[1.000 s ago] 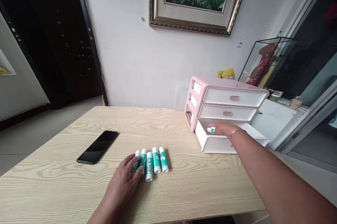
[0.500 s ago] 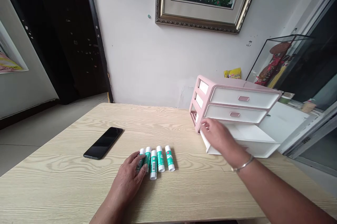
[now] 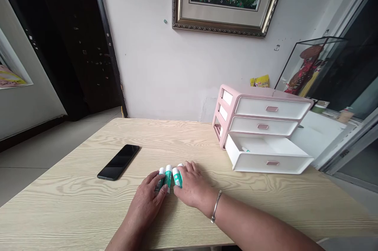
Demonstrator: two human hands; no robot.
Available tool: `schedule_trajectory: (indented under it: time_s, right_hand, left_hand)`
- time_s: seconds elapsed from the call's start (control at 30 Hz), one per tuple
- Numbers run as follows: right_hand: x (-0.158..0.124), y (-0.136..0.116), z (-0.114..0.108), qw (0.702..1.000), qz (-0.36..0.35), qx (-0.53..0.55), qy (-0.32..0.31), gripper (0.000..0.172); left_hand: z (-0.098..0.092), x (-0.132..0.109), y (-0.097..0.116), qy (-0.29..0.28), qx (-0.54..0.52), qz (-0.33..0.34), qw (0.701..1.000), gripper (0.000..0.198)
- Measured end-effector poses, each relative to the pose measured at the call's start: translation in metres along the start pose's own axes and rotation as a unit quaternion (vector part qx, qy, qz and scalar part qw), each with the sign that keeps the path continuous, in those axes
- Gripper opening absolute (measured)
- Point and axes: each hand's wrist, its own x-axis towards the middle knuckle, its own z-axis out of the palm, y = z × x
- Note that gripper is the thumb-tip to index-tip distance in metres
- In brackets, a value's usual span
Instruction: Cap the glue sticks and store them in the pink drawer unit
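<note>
My left hand [image 3: 149, 196] rests on the table at the left of a row of white-capped green glue sticks. Its fingers and thumb close around the leftmost glue stick [image 3: 160, 177] and press against a second glue stick [image 3: 168, 176]. My right hand [image 3: 193, 186], a bracelet at its wrist, is curled over the right part of the row. A tilted glue stick [image 3: 177, 177] sits at its thumb and index finger. Behind that, the cap of another glue stick [image 3: 180, 165] shows; anything further under the palm is hidden.
A pink drawer unit [image 3: 226, 123] stands at the back right. Its bottom drawer [image 3: 270, 163] is pulled out, with a small white-and-green stick [image 3: 245, 149] inside. A black phone [image 3: 118, 162] lies at the left. Behind the table is a wall with a framed picture [image 3: 218, 23].
My right hand has moved from the pulled-out drawer, left and down, onto the glue sticks, uncovering the drawer's inside. The middle glue stick has shifted and tilted. My left hand stays at its sticks.
</note>
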Motion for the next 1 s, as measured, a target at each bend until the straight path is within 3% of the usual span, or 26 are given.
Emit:
schedule_trajectory:
  time_s: [0.17, 0.3, 0.5, 0.63, 0.83, 0.93, 1.0]
  right_hand:
    - [-0.005, 0.019, -0.007, 0.996, -0.067, -0.057, 0.005, 0.052]
    - [-0.008, 0.026, -0.019, 0.994, -0.072, -0.084, -0.012, 0.048]
    - [-0.006, 0.026, -0.03, 0.987, -0.073, -0.139, -0.041, 0.029]
    - [-0.002, 0.032, -0.029, 0.988, -0.079, -0.127, -0.03, 0.022]
    - [-0.003, 0.042, -0.029, 0.994, -0.057, -0.073, -0.049, 0.028]
    - [0.001, 0.052, -0.044, 0.996, -0.059, -0.065, -0.021, 0.028]
    - [0.007, 0.064, -0.065, 0.996, -0.066, -0.064, 0.009, 0.031]
  left_hand:
    - [-0.001, 0.0, 0.001, -0.001, -0.002, 0.008, 1.0, 0.04]
    - [-0.002, 0.0, 0.002, -0.001, 0.004, 0.013, 1.0, 0.04]
    - [0.001, 0.0, -0.003, 0.001, 0.024, 0.02, 1.0, 0.042]
    - [0.003, 0.001, -0.004, 0.005, 0.028, 0.028, 0.999, 0.04]
    - [0.0, 0.001, -0.002, 0.012, 0.039, 0.036, 0.999, 0.04]
    - [-0.001, 0.002, -0.001, 0.014, 0.042, 0.042, 0.998, 0.04]
    - [-0.002, 0.002, 0.0, 0.01, 0.048, 0.042, 0.998, 0.039]
